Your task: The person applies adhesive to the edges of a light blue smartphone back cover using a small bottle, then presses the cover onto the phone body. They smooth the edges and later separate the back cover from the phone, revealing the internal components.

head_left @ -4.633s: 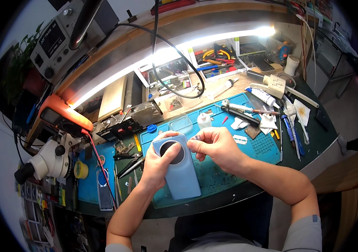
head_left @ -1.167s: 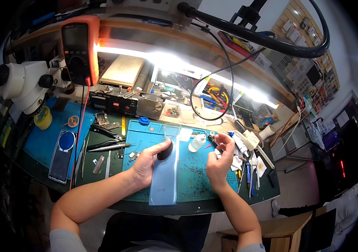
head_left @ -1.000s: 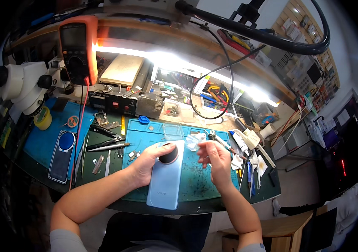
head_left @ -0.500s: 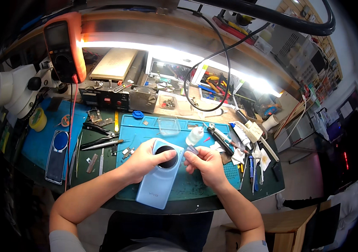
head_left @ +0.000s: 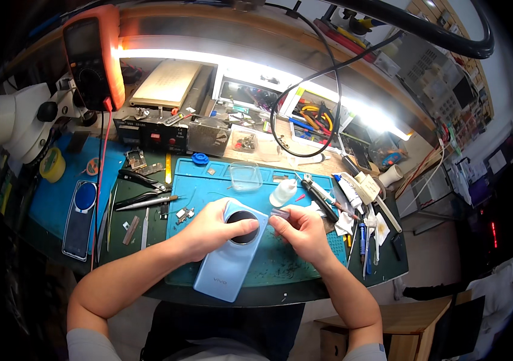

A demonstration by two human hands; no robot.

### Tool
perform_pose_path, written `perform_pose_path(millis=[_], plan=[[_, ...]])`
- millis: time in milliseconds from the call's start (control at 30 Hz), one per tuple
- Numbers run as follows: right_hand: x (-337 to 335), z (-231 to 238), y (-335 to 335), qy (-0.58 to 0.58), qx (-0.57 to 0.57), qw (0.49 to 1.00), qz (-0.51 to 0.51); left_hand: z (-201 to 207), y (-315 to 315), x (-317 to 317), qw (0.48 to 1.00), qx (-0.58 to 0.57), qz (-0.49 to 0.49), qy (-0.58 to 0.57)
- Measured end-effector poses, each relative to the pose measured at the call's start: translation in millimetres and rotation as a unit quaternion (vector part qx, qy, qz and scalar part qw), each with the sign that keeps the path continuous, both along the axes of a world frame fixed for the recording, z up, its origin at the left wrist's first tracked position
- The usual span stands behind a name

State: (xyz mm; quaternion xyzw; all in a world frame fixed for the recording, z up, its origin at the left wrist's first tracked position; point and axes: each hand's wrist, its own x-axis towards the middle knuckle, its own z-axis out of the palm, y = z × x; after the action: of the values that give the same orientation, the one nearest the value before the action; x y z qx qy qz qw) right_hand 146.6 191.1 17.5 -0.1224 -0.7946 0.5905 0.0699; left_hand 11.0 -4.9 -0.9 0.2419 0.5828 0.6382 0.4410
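My left hand [head_left: 208, 227] is gripping the phone [head_left: 230, 255] over the mat [head_left: 196, 180]; my right hand [head_left: 302, 231] is pinching what looks like a small tool [head_left: 280, 212].

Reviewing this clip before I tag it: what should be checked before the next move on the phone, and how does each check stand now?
1. Left hand steadies phone: ok, thumb lies on the round camera disc.
2. Right hand pinches a small clear piece: ok.
3. Phone over the blue mat: ok, though its lower end overhangs the front edge.
4. White bottle upright, clear of hands: ok.
5. Bottle capped: cannot tell.
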Motion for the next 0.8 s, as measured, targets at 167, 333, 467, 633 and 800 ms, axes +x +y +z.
perform_pose_path(millis=[167, 333, 467, 633, 800], plan=[[-1.9, 3.4, 9.8, -0.034, 0.049, 0.998, 0.036, 2.9, -1.2, -0.4, 1.000, -0.010, -0.020, 0.011], [-4.9, 10.0, 9.6, -0.054, 0.038, 0.996, 0.055, 1.7, -1.4, -1.0, 0.999, 0.000, -0.037, 0.008], [-6.4, 12.6, 15.8, -0.081, 0.057, 0.992, 0.079, 1.3, -0.7, -1.1, 0.999, -0.011, -0.043, 0.008], [-12.7, 25.6, 18.2, -0.103, 0.123, 0.979, 0.128, 0.9, -1.5, -2.1, 0.998, -0.016, -0.054, 0.017], [-18.8, 32.6, 22.1, -0.137, 0.154, 0.964, 0.166, 0.9, -0.9, -2.7, 0.997, -0.008, -0.072, 0.026]])
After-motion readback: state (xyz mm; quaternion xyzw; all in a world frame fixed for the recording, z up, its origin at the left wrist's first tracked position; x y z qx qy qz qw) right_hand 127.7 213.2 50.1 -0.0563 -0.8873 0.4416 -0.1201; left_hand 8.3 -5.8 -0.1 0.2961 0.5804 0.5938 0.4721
